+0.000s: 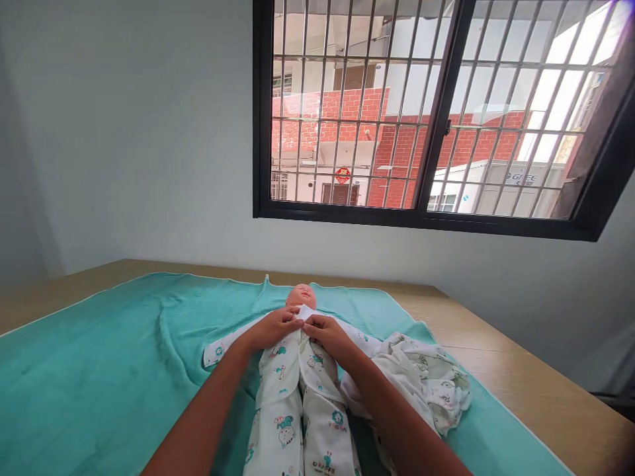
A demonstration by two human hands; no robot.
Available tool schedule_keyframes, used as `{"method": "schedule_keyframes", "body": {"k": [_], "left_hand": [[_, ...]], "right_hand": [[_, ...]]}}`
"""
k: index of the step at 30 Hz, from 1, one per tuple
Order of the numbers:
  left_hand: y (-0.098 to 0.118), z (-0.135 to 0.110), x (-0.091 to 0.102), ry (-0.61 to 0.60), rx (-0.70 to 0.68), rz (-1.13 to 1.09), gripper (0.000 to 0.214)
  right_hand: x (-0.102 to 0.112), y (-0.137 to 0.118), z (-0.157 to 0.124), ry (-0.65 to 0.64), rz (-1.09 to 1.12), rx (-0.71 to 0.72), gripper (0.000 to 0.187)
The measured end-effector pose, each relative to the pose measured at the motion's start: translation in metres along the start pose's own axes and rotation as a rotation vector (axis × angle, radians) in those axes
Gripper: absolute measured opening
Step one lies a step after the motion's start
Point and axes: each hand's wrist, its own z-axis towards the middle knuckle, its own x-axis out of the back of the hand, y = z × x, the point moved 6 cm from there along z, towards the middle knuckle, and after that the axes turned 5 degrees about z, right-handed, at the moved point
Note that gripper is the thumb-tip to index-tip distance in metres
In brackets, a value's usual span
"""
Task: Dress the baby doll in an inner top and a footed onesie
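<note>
Pale grey wall (139, 132) and a black-framed, barred window (426, 215) stood beyond the fingers, above a light-brown, wood-grained tabletop (496, 344) largely covered by a teal cloth (114, 350). On that cloth, beneath and around the fingers, lay a face-up, pink-headed doll (300, 297) with a white fabric garment printed with small coloured figures (279, 390). The left hand (278, 328) and the right hand (325, 332) met at the upper front opening, just below the doll's chin; the fingertips of both appeared to pinch its edges, though any fastener between them was hidden. Good handling, as judged, called for level edges, flat fabric and light pressure on the chest. The garment's long axis ran from its collar, just beyond the fingers, back toward the wearer; its collar end pointed at the wall. One sleeve extended outward, left of the left fingers. A crumpled white printed cloth (426, 377) lay right of the right fingers.
</note>
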Motion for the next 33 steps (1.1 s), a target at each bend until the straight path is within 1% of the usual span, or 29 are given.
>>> {"method": "schedule_keyframes", "body": {"k": [2, 3, 5, 8, 9, 11, 13, 14, 15, 18, 20, 22, 25, 26, 27, 29, 30, 31, 33], "left_hand": [[0.002, 0.001, -0.004, -0.059, -0.027, 0.001, 0.042], [0.003, 0.001, -0.005, -0.084, -0.032, 0.002, 0.041], [0.001, 0.001, -0.006, -0.099, -0.030, -0.001, 0.040], [-0.004, 0.001, -0.005, -0.065, -0.012, -0.031, 0.038], [-0.006, 0.001, -0.005, -0.050, -0.005, -0.045, 0.038], [-0.008, 0.000, -0.006, -0.036, 0.013, -0.076, 0.037], [-0.007, 0.000, -0.008, -0.052, 0.024, -0.103, 0.036], [-0.006, 0.000, -0.009, -0.069, 0.025, -0.111, 0.035], [-0.005, 0.000, -0.009, -0.082, 0.025, -0.114, 0.034], [-0.003, -0.001, -0.006, -0.094, 0.020, -0.089, 0.032], [-0.002, -0.001, 0.001, -0.071, 0.028, -0.022, 0.033], [-0.003, -0.003, 0.009, -0.039, 0.070, 0.168, 0.035], [0.000, -0.007, 0.018, -0.015, 0.227, 0.626, 0.027], [0.005, -0.009, 0.020, -0.001, 0.268, 0.751, 0.021], [0.012, -0.010, 0.021, 0.020, 0.281, 0.843, 0.016], [0.029, -0.013, 0.018, 0.030, 0.215, 0.906, 0.014], [0.036, -0.014, 0.014, -0.011, 0.163, 0.881, 0.014], [0.041, -0.015, 0.009, -0.071, 0.120, 0.836, 0.013], [0.044, -0.017, 0.001, -0.173, 0.090, 0.720, 0.016]], "right_hand": [[0.001, 0.005, 0.001, 0.036, 0.121, -0.035, 0.030], [0.001, 0.007, 0.002, 0.059, 0.136, -0.045, 0.031], [0.001, 0.009, 0.004, 0.117, 0.088, -0.048, 0.031], [0.003, 0.006, 0.007, 0.176, -0.038, -0.028, 0.027], [0.003, 0.006, 0.008, 0.179, -0.050, -0.033, 0.025], [0.004, 0.009, 0.008, 0.143, -0.009, -0.077, 0.024], [0.004, 0.014, 0.008, 0.125, 0.034, -0.126, 0.024], [0.005, 0.016, 0.009, 0.144, 0.016, -0.124, 0.024], [0.007, 0.017, 0.009, 0.185, -0.038, -0.103, 0.024], [0.009, 0.014, 0.010, 0.348, -0.308, -0.019, 0.021], [0.008, 0.012, 0.010, 0.377, -0.445, -0.028, 0.019], [0.010, 0.006, 0.008, 0.321, -0.539, -0.070, 0.017], [0.024, -0.008, -0.002, 0.134, -0.709, -0.187, 0.014], [0.032, -0.015, -0.007, 0.109, -0.794, -0.232, 0.011], [0.041, -0.024, -0.013, 0.120, -0.888, -0.270, 0.008], [0.052, -0.045, -0.025, 0.188, -1.049, -0.294, 0.009], [0.050, -0.054, -0.030, 0.192, -1.087, -0.285, 0.014], [0.043, -0.060, -0.035, 0.156, -1.094, -0.266, 0.021], [0.016, -0.065, -0.041, 0.014, -1.071, -0.218, 0.035]]}}
